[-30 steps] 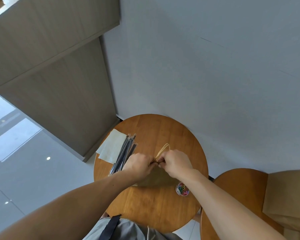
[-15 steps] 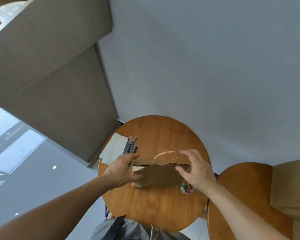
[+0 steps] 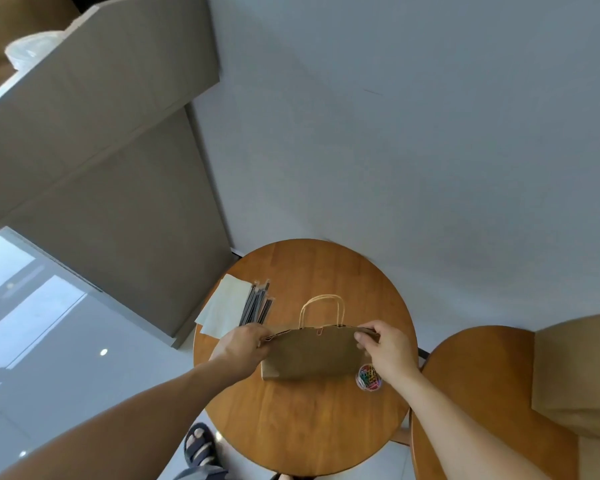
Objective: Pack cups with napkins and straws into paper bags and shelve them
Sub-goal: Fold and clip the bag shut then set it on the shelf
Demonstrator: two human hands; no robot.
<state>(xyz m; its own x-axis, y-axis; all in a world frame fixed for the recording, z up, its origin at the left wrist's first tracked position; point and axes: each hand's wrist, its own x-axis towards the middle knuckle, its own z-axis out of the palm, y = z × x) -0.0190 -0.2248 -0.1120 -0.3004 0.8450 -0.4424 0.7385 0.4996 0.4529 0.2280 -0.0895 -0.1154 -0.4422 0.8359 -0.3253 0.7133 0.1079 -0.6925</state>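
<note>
Standing before a grey wall [image 3: 395, 133] and a tall cabinet [image 3: 101, 202], two round surfaces are seen: the main tabletop [image 3: 309, 427] and a side tabletop [image 3: 471, 393].
One paper bag [image 3: 312, 355] is held on the main tabletop, its top corners pinched by the left grip [image 3: 243, 344] and the right grip [image 3: 381, 344]; one napkin stack [image 3: 222, 310], one straw bundle [image 3: 255, 306] and one tub of paper clips [image 3: 368, 376] are set nearby.

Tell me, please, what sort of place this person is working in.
Probably an indoor packing corner of a café or takeaway shop: a small round wooden table holds a brown paper bag, dark straws and napkins, beside a tall shelf unit against a plain wall, over glossy floor tiles.
</note>
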